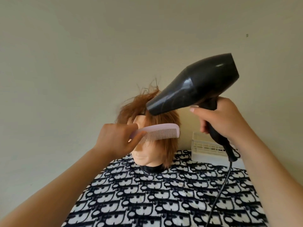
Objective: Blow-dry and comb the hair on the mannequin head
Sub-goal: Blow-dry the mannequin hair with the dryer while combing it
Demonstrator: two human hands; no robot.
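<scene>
Right hand [219, 118] grips the black hair dryer [195, 86] at the mannequin head's [147, 154] crown (strands flying up), left hand [118, 138] clutching the pink comb [160, 131] at the fringe.

The hair dryer [195, 86] is glossy black plastic, the comb [161, 131] smooth matt pink plastic, the table cover [164, 194] soft patterned cloth, the basket [206, 149] white plastic.

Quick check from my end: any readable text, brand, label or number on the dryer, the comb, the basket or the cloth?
No readable text anywhere in this view.
Hair dryer in the right hand: plain black, no brand or label showing.
Comb in the left hand: plain pink, no marking visible.
White basket: no label visible.
Cloth: a repeating dark letter-like pattern that I cannot read as a word.
</scene>
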